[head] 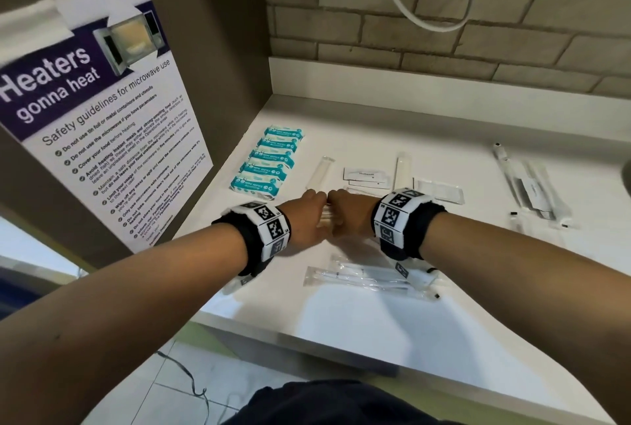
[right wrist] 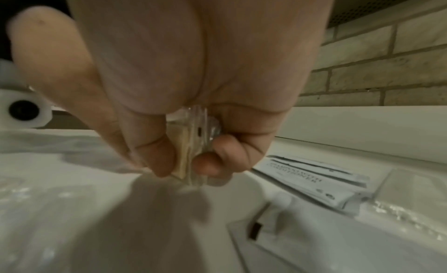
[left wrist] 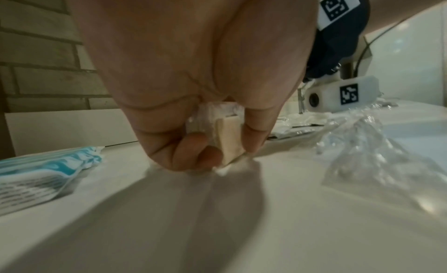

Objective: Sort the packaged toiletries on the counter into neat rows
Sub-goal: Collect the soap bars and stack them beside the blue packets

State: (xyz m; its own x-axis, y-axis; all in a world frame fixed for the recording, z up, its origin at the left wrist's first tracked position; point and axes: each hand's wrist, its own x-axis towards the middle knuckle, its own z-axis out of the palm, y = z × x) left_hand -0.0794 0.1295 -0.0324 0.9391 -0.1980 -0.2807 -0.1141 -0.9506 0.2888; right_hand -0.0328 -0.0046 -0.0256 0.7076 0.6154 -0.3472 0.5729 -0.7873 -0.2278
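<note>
- Gripping one clear-wrapped, cream-coloured long packet (head: 328,218) between them, the left hand (head: 307,216) and right hand (head: 348,213) meet knuckle to knuckle low over the white tabletop (head: 375,322).
- Left fingers (left wrist: 208,154) curl round one end (left wrist: 229,141); right thumb and fingers pinch the other (right wrist: 191,152).
- Teal wipe packs (head: 269,162) lie in a row to the left; similar wrapped packets (head: 362,279) lie nearer the person.

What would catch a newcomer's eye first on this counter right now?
Both hands meet at mid-counter: the left hand and right hand pinch a clear-wrapped packet between fingers and thumbs. Left of them, a neat row of teal wet-wipe packs runs toward the wall. On the left wall hangs a purple microwave safety poster.
</note>
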